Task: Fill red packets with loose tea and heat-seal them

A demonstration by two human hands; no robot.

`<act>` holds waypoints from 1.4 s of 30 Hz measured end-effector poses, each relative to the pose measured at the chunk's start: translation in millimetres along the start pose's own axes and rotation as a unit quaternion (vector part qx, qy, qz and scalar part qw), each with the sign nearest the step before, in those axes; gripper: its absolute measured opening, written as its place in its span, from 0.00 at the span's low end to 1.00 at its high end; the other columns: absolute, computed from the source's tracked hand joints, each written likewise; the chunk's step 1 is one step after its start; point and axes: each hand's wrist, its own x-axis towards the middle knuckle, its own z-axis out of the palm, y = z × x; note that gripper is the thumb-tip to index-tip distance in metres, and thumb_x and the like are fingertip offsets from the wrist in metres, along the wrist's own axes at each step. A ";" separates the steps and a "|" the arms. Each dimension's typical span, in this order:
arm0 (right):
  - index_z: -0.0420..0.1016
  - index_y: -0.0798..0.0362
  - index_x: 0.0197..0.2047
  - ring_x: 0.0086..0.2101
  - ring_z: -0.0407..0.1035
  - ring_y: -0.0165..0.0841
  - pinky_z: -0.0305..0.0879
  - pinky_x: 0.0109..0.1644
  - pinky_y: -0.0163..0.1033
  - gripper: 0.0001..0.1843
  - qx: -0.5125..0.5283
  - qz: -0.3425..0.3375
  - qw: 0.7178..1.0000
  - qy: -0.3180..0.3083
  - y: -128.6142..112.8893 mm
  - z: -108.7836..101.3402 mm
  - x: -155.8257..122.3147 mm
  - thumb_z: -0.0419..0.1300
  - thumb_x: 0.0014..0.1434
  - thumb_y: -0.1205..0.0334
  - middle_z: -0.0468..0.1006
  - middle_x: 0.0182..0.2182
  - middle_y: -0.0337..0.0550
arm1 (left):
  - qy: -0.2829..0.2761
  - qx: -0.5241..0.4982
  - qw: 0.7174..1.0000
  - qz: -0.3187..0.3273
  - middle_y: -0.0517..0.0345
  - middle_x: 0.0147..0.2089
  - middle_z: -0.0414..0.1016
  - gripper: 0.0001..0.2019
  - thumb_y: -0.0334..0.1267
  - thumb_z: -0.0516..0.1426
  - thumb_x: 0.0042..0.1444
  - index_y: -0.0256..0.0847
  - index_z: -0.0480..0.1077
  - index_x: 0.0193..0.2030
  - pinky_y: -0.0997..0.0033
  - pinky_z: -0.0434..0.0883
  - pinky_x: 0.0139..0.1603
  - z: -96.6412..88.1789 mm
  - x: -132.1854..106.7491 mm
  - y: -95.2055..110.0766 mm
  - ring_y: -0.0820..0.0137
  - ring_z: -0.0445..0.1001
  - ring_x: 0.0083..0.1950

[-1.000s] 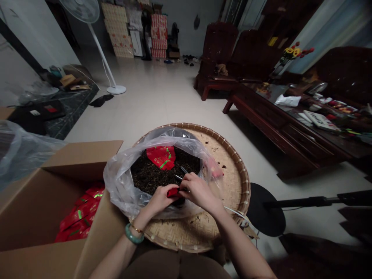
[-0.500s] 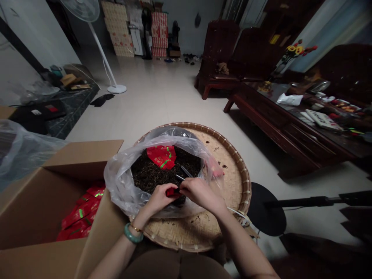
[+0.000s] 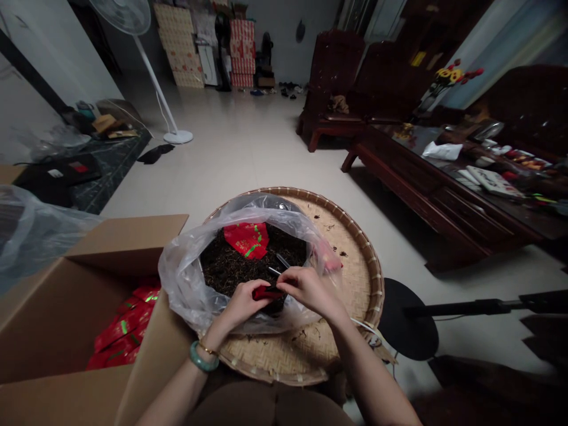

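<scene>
My left hand [image 3: 245, 300], with a green bangle on its wrist, grips a small red packet [image 3: 261, 293] at its left side. The fingers of my right hand [image 3: 304, 288] are pinched at the packet's right end, where something dark shows. Both hands are over the near side of a clear plastic bag [image 3: 181, 284] full of dark, dried, tea-like leaves [image 3: 226, 269]. Another red packet [image 3: 247, 239] with green marks lies on the leaves. Slim metal tongs [image 3: 283, 261] stick out beside my right hand; whether it holds them I cannot tell.
The bag rests on a round woven bamboo tray [image 3: 355, 248] with scattered leaf bits. At left, an open cardboard box [image 3: 44, 319] holds several red packets [image 3: 124, 325]. A black stand base [image 3: 408, 319] is at right. Beyond are a wooden table [image 3: 412, 183] and a white fan [image 3: 153, 77].
The fingers of my right hand have shifted slightly right and up along the packet, and more of its red side shows. My left hand has stayed almost still.
</scene>
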 end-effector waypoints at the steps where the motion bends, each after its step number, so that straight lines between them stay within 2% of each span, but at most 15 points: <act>1: 0.78 0.55 0.33 0.31 0.72 0.29 0.62 0.36 0.31 0.05 0.014 -0.001 1.000 0.004 1.4 1.2 0.2 0.59 0.57 0.68 0.79 0.30 0.41 | 0.000 -0.002 1.000 0.000 0.58 0.38 0.80 0.13 0.32 0.61 0.46 0.41 0.75 0.41 0.72 0.68 0.41 -0.1 -0.1 0.1 0.67 0.76 0.38; 5: 0.78 0.55 0.33 0.32 0.72 0.30 0.63 0.36 0.32 0.06 0.062 0.003 0.998 0.018 9.4 8.1 2.1 0.59 0.55 0.68 0.80 0.30 0.41 | 0.002 -0.008 1.000 -0.003 0.56 0.39 0.80 0.13 0.32 0.60 0.47 0.40 0.75 0.41 0.71 0.69 0.42 -1.8 -0.6 0.8 0.67 0.76 0.39; 8: 0.78 0.56 0.31 0.28 0.71 0.29 0.63 0.31 0.31 0.06 0.135 0.040 0.989 0.034 16.8 15.0 4.0 0.59 0.54 0.66 0.79 0.28 0.40 | 0.003 -0.002 1.000 -0.005 0.56 0.39 0.80 0.13 0.32 0.60 0.46 0.39 0.75 0.42 0.71 0.69 0.42 -3.8 -0.9 1.9 0.67 0.76 0.39; 11: 0.76 0.56 0.30 0.21 0.67 0.26 0.62 0.23 0.30 0.08 0.247 0.088 0.964 0.043 23.6 23.0 5.6 0.60 0.53 0.60 0.75 0.23 0.37 | 0.011 0.008 1.000 -0.015 0.56 0.39 0.80 0.14 0.33 0.61 0.46 0.39 0.75 0.42 0.71 0.69 0.41 -4.9 -1.2 1.9 0.66 0.76 0.38; 15: 0.73 0.55 0.30 0.20 0.66 0.26 0.64 0.21 0.30 0.12 0.379 0.120 0.915 0.072 28.3 30.8 7.6 0.63 0.47 0.54 0.72 0.20 0.34 | 0.011 0.001 1.000 -0.006 0.56 0.40 0.80 0.13 0.34 0.61 0.46 0.40 0.75 0.41 0.70 0.70 0.43 -5.3 -1.1 0.6 0.66 0.76 0.40; 20: 0.71 0.54 0.29 0.21 0.68 0.27 0.67 0.22 0.31 0.15 0.421 0.123 0.893 0.100 26.7 34.8 9.3 0.65 0.45 0.51 0.71 0.20 0.34 | 0.010 -0.006 1.000 -0.009 0.57 0.39 0.80 0.12 0.34 0.61 0.46 0.41 0.75 0.40 0.70 0.70 0.42 -6.5 -1.1 0.5 0.67 0.76 0.39; 22: 0.69 0.53 0.30 0.23 0.68 0.28 0.68 0.23 0.32 0.16 0.419 0.117 0.896 0.091 25.4 37.2 9.3 0.64 0.46 0.50 0.70 0.22 0.34 | 0.010 -0.007 1.000 -0.011 0.57 0.39 0.80 0.12 0.34 0.61 0.46 0.41 0.75 0.40 0.70 0.70 0.42 -7.1 -1.5 0.8 0.67 0.76 0.39; 25: 0.67 0.53 0.32 0.22 0.67 0.26 0.67 0.24 0.30 0.14 0.380 0.098 0.918 0.050 23.5 40.2 7.7 0.61 0.51 0.51 0.69 0.23 0.34 | 0.005 -0.008 1.000 -0.012 0.57 0.38 0.80 0.12 0.33 0.61 0.46 0.40 0.75 0.40 0.71 0.69 0.42 -7.8 -2.4 0.7 0.67 0.76 0.38; 29: 0.66 0.54 0.33 0.22 0.62 0.23 0.61 0.22 0.27 0.09 0.256 0.047 0.965 0.038 19.3 37.3 3.0 0.54 0.58 0.57 0.67 0.25 0.34 | 0.000 -0.013 1.000 -0.009 0.57 0.37 0.79 0.10 0.33 0.60 0.47 0.40 0.75 0.39 0.71 0.69 0.41 -9.0 -3.1 1.3 0.68 0.75 0.37; 31: 0.65 0.54 0.34 0.23 0.61 0.23 0.59 0.23 0.27 0.08 0.206 0.025 0.978 0.033 17.1 34.9 1.1 0.53 0.60 0.59 0.67 0.25 0.35 | 0.002 -0.017 1.000 -0.010 0.57 0.36 0.79 0.09 0.34 0.60 0.47 0.40 0.75 0.38 0.71 0.68 0.41 -9.7 -3.1 2.5 0.68 0.75 0.37; 34: 0.63 0.53 0.35 0.22 0.61 0.23 0.59 0.22 0.27 0.08 0.235 0.030 0.971 0.035 16.5 34.9 0.7 0.51 0.62 0.56 0.67 0.25 0.34 | 0.006 -0.024 1.000 -0.015 0.57 0.37 0.79 0.10 0.34 0.60 0.47 0.40 0.75 0.38 0.71 0.68 0.41 -10.5 -2.9 3.8 0.67 0.75 0.37; 37: 0.60 0.51 0.36 0.22 0.64 0.26 0.61 0.21 0.28 0.12 0.332 0.050 0.940 0.065 20.6 34.6 1.4 0.51 0.61 0.50 0.68 0.26 0.35 | 0.018 -0.020 0.999 -0.020 0.57 0.37 0.79 0.10 0.35 0.61 0.46 0.40 0.75 0.38 0.71 0.69 0.41 -10.7 -3.5 2.0 0.67 0.75 0.38; 39: 0.60 0.51 0.35 0.23 0.65 0.27 0.60 0.20 0.29 0.15 0.352 0.070 0.929 0.096 24.8 29.5 -0.4 0.52 0.59 0.47 0.67 0.25 0.35 | 0.026 -0.014 0.999 -0.021 0.58 0.36 0.79 0.11 0.36 0.61 0.46 0.40 0.75 0.38 0.71 0.69 0.41 -10.9 -4.5 -1.0 0.67 0.75 0.37; 42: 0.66 0.53 0.32 0.25 0.65 0.27 0.60 0.23 0.30 0.13 0.246 0.079 0.960 0.104 29.0 16.1 -7.7 0.54 0.59 0.51 0.68 0.25 0.36 | 0.035 -0.009 0.999 -0.019 0.59 0.37 0.79 0.12 0.37 0.62 0.47 0.41 0.74 0.40 0.71 0.70 0.40 -12.1 -6.2 -5.4 0.67 0.75 0.37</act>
